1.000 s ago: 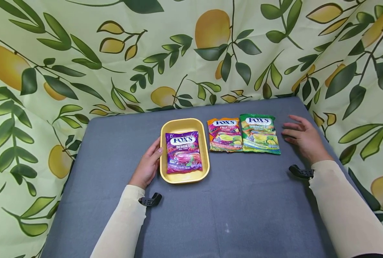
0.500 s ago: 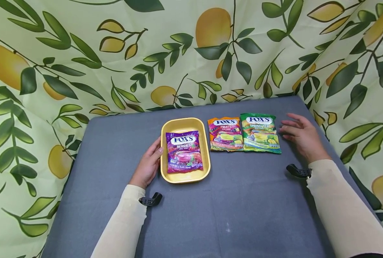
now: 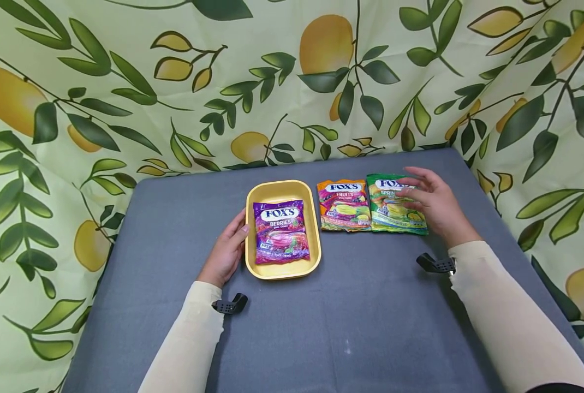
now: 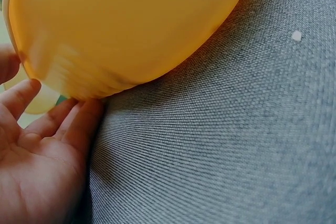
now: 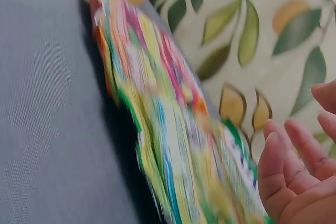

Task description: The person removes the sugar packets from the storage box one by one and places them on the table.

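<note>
A yellow tray (image 3: 283,274) rests on the grey tabletop, with a purple bag of berry candy (image 3: 281,232) lying face up inside. My left hand (image 3: 225,250) is at the tray's left side, thumb tip by the rim; in the left wrist view its fairly straight fingers (image 4: 65,119) touch the outer wall. To the tray's right lie an orange bag of fruit candy (image 3: 343,206) and a green bag of spring tea candy (image 3: 395,218), side by side. Over the green bag's right part my right hand (image 3: 439,204) hovers, fingers loosely bent and holding nothing, partly covering its print.
The grey cloth-covered table (image 3: 341,322) runs up to a leaf-and-fruit patterned curtain (image 3: 272,71) at the back and sides. A small white speck (image 4: 296,35) lies on the cloth. Dark straps (image 3: 434,264) sit at both wrists.
My right hand has moved left, from beside the green candy bag to over its right part. The left hand, tray and candy bags stay in place.
</note>
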Tool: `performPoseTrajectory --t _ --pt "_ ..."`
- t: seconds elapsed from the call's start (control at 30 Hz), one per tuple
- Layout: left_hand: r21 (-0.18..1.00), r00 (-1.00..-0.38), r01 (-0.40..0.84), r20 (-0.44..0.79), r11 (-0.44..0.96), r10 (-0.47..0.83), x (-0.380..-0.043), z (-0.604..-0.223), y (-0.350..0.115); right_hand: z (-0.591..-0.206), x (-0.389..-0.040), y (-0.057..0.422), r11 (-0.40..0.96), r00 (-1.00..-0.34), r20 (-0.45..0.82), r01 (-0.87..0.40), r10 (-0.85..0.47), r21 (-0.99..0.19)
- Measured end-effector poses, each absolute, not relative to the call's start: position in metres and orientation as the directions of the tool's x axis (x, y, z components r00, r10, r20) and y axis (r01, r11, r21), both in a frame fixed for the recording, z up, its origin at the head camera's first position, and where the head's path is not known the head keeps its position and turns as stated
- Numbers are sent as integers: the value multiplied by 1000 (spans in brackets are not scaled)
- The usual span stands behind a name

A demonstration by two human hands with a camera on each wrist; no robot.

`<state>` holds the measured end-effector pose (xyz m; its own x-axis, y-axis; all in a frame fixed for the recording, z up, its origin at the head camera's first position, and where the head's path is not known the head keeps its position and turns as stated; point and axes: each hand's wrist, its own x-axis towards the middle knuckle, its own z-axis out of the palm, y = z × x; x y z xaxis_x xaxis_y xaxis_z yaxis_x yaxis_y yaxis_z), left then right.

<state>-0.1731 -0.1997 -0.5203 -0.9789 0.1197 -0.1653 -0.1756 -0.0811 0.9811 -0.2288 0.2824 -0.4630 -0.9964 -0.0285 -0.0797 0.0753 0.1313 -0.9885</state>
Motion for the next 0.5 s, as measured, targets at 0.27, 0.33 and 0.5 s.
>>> performPoseTrajectory --t 0.27,0.33,0.5 --pt "982 -979 -173 -162 -80 123 -172 -521 -199 -447 -224 242 67 -990 -26 17 -140 -998" --pt "982 -979 -174 -163 -80 124 -173 -521 -199 -442 -222 233 93 -987 -9 -6 -162 -996" --pt "979 -977 -187 -177 -79 115 -172 -520 -199 -436 -220 210 115 -976 20 -45 -215 -992"
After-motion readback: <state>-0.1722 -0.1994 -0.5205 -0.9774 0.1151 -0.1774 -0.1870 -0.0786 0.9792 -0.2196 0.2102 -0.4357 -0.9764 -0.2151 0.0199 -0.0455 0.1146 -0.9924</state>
